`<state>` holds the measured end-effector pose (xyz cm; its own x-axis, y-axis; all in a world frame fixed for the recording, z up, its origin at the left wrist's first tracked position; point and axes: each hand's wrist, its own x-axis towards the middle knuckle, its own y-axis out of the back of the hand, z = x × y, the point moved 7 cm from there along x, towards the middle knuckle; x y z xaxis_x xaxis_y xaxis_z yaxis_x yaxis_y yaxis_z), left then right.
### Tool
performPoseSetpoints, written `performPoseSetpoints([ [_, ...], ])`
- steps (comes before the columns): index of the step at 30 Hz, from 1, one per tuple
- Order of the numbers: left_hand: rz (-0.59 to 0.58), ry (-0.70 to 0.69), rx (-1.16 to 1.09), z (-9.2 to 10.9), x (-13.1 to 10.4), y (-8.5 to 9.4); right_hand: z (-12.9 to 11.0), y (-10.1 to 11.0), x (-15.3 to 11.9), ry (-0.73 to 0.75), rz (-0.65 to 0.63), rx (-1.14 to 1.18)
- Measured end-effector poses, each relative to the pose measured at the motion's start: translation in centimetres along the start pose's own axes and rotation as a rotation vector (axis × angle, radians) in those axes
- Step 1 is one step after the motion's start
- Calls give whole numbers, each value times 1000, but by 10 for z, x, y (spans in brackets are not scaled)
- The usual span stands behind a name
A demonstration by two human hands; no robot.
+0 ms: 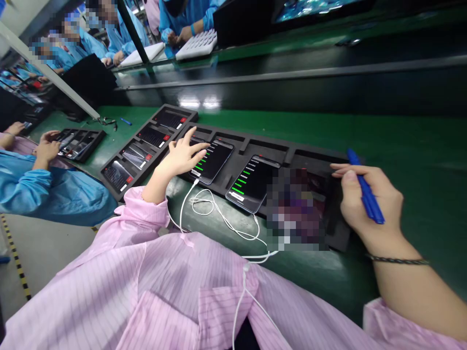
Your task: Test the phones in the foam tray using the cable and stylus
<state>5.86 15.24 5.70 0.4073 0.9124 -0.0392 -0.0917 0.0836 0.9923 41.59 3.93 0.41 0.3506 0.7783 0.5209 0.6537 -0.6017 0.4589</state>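
The left hand (182,158) lies open, fingers spread, touching the screen of a phone (212,162) that sits in a black foam tray (270,146) on the green tabletop (401,141), near its front edge. The screen shows a list of green bars; the writing is too small to read. A second phone (251,183) with the same green list lies in the next slot to the right, apart from the hand. White cables (215,209) run from both phones over the tray's front edge toward the person's pink sleeve (138,233). The right hand (365,199) is closed around a blue pen (365,192), resting at the tray's right end. A blurred patch covers the slot between the second phone and that hand.

To the left, a second tray (146,146) holds four more phones with red labels, unreadable. Further left a co-worker's hands (45,146) in blue sleeves touch a third tray (78,144). Beyond the tabletop's far edge, people in blue work at white trays (199,43).
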Motion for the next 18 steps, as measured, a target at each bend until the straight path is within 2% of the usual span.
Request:
performPoseSetpoints([
  [2, -84, 7, 4, 5, 5, -11, -1, 1, 0, 0, 9, -1],
  [4, -135, 12, 16, 8, 0, -16, -1, 1, 0, -14, 8, -2],
  [10, -138, -33, 67, 7, -50, -15, 0, 0, 1, -2, -41, -23],
  [12, -132, -45, 57, 7, -60, -14, 0, 0, 0, -1, -44, -27],
  [15, -103, -58, 41, 8, -57, -11, 0, 1, 0, -15, -11, -27],
  [18, -15, -65, 45, 13, -41, -5, -3, 2, 0, 4, 18, -14],
])
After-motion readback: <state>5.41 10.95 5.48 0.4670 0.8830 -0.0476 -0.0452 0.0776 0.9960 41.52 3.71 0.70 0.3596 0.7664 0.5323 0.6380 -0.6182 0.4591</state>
